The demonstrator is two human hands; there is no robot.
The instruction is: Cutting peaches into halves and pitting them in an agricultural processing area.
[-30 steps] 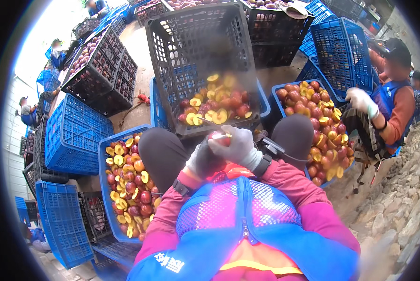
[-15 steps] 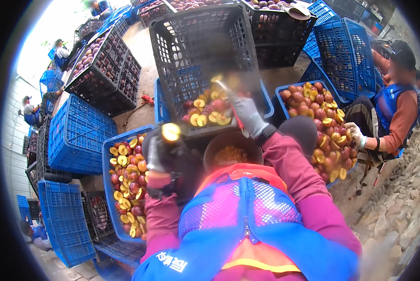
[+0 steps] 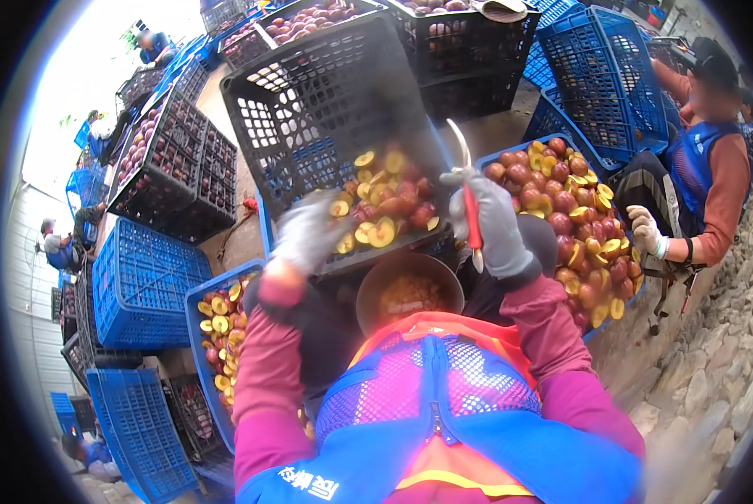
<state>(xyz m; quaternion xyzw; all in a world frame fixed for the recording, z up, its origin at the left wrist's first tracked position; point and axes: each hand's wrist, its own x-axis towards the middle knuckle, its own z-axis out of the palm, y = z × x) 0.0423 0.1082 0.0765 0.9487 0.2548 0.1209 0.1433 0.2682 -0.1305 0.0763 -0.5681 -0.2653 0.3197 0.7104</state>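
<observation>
Over perforated black crate [image 3: 326, 101], gloved hands [image 3: 490, 223]

Both gloved hands are raised, left hand [image 3: 309, 231] blurred and loose, right hand [image 3: 494, 223] fisted.

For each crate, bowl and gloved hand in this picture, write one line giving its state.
Tilted black crate: leaning, halved fruit at its low end.
Right-hand blue crate: full of fruit.
Left-hand blue crate: holds halved fruit.
Bowl: holds pits.
Right hand: gripping a red-handled knife.
Left hand: blurred.
</observation>
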